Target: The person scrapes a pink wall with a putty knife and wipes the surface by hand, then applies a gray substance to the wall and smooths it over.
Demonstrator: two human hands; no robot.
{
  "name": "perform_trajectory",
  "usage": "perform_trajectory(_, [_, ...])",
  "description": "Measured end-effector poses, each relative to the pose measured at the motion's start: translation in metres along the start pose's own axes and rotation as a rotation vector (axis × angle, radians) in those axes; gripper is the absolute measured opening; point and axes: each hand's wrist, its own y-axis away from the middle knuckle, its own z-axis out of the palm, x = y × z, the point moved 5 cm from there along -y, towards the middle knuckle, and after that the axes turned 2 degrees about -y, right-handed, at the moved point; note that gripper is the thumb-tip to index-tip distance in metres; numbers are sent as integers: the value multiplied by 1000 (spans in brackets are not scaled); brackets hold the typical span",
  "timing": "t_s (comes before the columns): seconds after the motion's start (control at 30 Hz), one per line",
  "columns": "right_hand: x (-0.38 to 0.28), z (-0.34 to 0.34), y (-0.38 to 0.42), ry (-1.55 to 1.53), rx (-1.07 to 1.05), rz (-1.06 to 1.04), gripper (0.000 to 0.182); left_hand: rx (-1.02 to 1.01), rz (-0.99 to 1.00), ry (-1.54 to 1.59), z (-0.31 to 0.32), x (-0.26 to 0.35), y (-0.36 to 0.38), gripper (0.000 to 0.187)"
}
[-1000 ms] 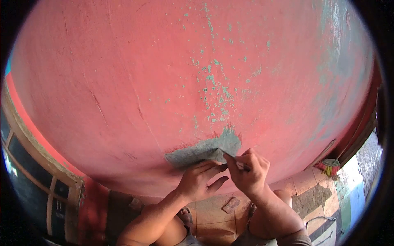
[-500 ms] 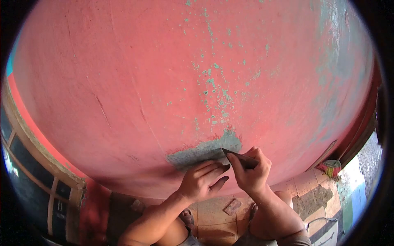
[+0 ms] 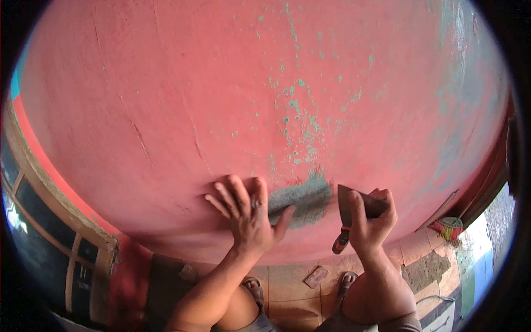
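At the far left a window point(image 3: 47, 240) sits low in the view. Next comes the left hand point(image 3: 251, 218), its fingers spread wide and gripping nothing, over the pink wall point(image 3: 166, 83). Its thumb reaches across the left end of a grey patch point(image 3: 312, 197); the spread suits feeling or steadying against the surface, though from above I can't be sure every fingertip touches. Below the patch, a chunk point(image 3: 316, 276) lies on the floor point(image 3: 285, 276) between the feet point(image 3: 252, 284).

Just right of the patch is the scraper point(image 3: 346, 206), clasped in the right hand point(image 3: 371, 226), thumb on the near side of the blade and fingers curled round it. The handle point(image 3: 341, 241) hangs free below (the blade itself is the grip), presumably for closer control of the edge. Farther right, a broom point(image 3: 447, 227) rests at the wall's foot, out of the way.
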Motion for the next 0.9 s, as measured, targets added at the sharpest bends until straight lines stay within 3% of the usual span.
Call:
perform_trajectory(0.07, [7,-5,-2,25,59,-14,26,-58,44,-7,6,13,6,97])
perform_trajectory(0.2, [14,-9,-2,-5,81,115,26,-524,248,109,32,41,41,83])
perform_trajectory(0.3, [13,-5,0,-38,43,113,26,-783,487,233,48,61,61,84])
perform_trajectory(0.47, [7,0,6,-7,-25,82,26,-952,680,182,70,82,109,86])
perform_trajectory(0.53, [5,-1,7,3,-56,71,26,-1145,696,234,53,86,105,85])
perform_trajectory(0.77, [0,0,7,-80,-160,323,25,-1237,583,409,50,92,105,91])
perform_trajectory(0.87, [8,10,17,-78,-289,397,23,-983,526,507,35,97,99,89])
perform_trajectory(0.9, [17,15,21,-56,-315,409,26,-997,455,587,32,99,96,88])
